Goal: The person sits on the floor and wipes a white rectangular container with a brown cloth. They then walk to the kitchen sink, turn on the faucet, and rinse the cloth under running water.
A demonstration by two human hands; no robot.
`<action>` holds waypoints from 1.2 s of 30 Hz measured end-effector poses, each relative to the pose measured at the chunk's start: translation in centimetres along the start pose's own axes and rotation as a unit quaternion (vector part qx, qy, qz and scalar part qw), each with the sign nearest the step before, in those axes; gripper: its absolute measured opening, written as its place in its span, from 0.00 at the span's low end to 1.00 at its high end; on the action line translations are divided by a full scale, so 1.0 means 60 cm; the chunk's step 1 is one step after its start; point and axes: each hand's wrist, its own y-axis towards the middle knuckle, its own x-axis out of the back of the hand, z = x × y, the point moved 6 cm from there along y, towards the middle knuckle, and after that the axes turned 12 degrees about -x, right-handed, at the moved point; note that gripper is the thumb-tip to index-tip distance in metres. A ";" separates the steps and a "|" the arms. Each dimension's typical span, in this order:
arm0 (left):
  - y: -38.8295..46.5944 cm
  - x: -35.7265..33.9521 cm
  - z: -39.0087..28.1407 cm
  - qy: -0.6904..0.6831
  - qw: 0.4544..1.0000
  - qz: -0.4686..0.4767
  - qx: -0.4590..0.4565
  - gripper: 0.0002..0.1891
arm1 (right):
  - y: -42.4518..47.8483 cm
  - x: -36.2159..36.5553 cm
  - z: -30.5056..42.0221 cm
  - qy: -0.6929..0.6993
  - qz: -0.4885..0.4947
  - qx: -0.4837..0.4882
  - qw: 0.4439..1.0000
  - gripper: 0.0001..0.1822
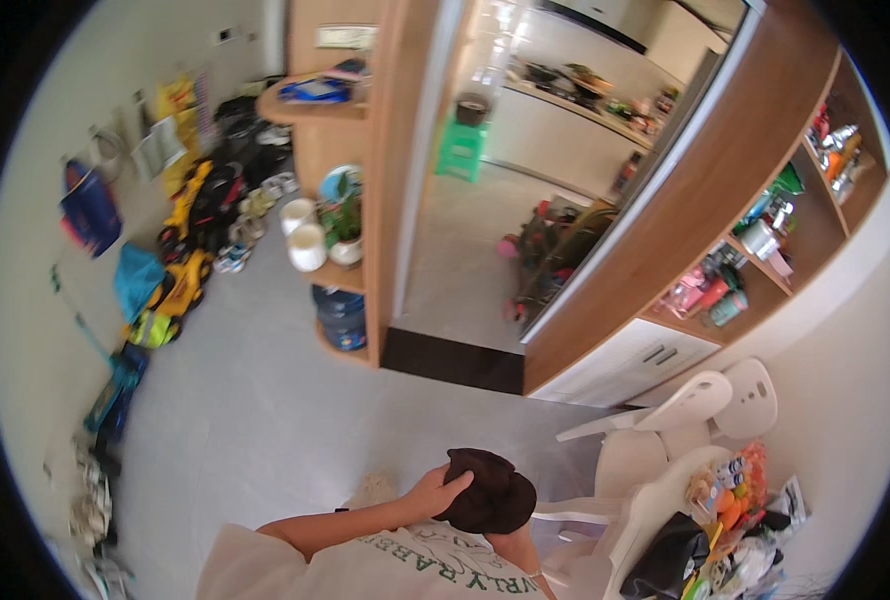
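A dark brown cloth item (490,491), perhaps a cap, is held in front of my light T-shirt at the bottom middle. My left hand (445,487) grips its left edge, with the thumb on top and the fingers behind. From the right side my other forearm comes up beneath the cloth; my right hand (506,534) is mostly hidden by it, so its fingers cannot be seen.
White chairs (685,405) stand beside a white table (628,525) bearing fruit, bags and a black pouch. A wooden shelf divider (385,187) flanks the kitchen doorway with its dark threshold (452,360). Shoes (233,256) and yellow toy vehicles (186,281) line the left wall.
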 end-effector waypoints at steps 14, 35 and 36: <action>0.330 0.070 -0.015 -0.075 0.991 0.024 0.112 0.24 | 0.266 -0.004 0.221 0.062 -0.029 -0.015 0.998 0.22; 0.900 0.073 -0.059 0.147 0.973 -0.138 0.112 0.20 | 0.735 -0.017 0.636 0.101 0.065 -0.141 0.983 0.23; 0.934 0.083 -0.042 0.118 0.978 -0.126 0.120 0.20 | 0.757 -0.017 0.652 0.101 0.050 -0.126 0.986 0.24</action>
